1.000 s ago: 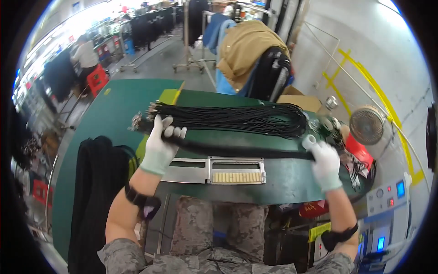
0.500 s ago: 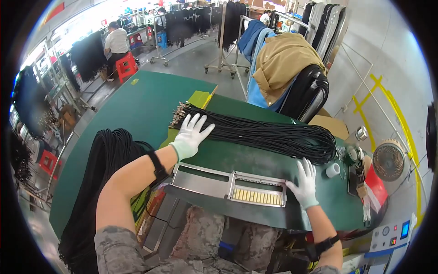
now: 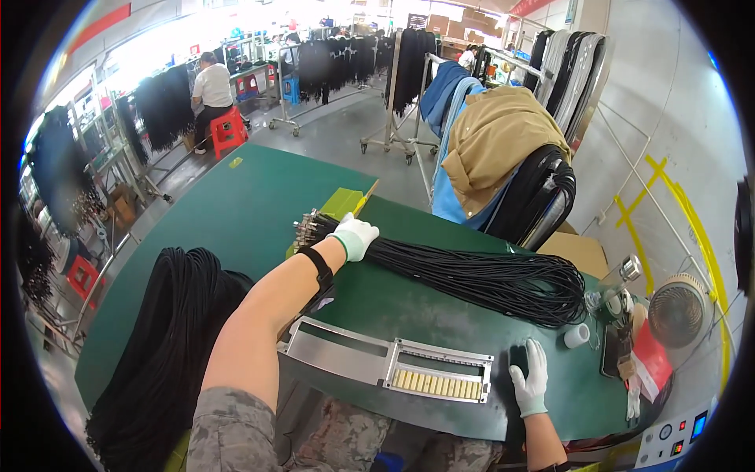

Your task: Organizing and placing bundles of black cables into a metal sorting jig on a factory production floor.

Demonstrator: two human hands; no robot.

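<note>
From the head camera, the gloved left hand [image 3: 353,237] reaches far forward across the green table [image 3: 236,212] and lies palm down on one end of a long bundle of black cables [image 3: 472,275], fingers curled loosely over the strands just behind their metal connector tips [image 3: 308,230]; whether it grips them or only presses on them cannot be told. The bundle runs from that hand to the right across the table and loops back on itself near a small white roll [image 3: 576,336]. The gloved right hand [image 3: 531,377] rests flat and open on the table near its front edge, holding nothing, just beside the right end of a flat metal fixture [image 3: 389,370] that has a row of pale slots. A black strap [image 3: 319,263] circles the left forearm. A second heap of black cables [image 3: 169,346] hangs over the left side of the table. Behind the table a chair [image 3: 535,197] carries a tan jacket [image 3: 495,138], and a small fan [image 3: 676,311] stands at the far right.
</note>
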